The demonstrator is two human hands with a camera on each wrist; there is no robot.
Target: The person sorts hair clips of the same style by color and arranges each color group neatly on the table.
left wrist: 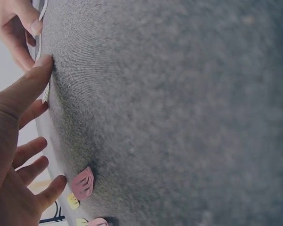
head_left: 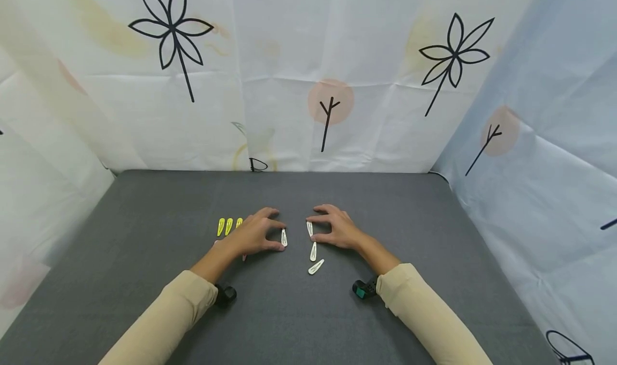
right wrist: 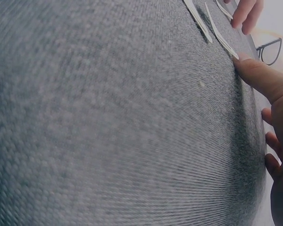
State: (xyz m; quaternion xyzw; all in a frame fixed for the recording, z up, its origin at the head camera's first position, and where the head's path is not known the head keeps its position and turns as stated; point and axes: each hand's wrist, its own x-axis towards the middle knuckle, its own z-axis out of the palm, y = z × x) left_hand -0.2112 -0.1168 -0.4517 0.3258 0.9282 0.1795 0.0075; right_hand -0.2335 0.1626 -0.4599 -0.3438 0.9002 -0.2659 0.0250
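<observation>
My left hand (head_left: 253, 234) pinches a white snap hair clip (head_left: 284, 237) lengthwise, thumb at its near end and index finger at its far end. The same clip (left wrist: 46, 93) shows between thumb and finger in the left wrist view. Opposite it, my right hand (head_left: 339, 230) has thumb and index finger at the two ends of another white clip (head_left: 309, 228). Just below the right thumb lies a third white clip (head_left: 313, 251), with a slanted white clip (head_left: 316, 267) nearer to me. The other fingers of both hands are spread loosely.
Yellow clips (head_left: 228, 226) stand in a row beyond the left forearm. Pink clips (left wrist: 82, 182) lie beside them, mostly hidden under the left hand in the head view. A grey cloth-covered table (head_left: 299, 322) meets a patterned white curtain (head_left: 279, 86) at the back.
</observation>
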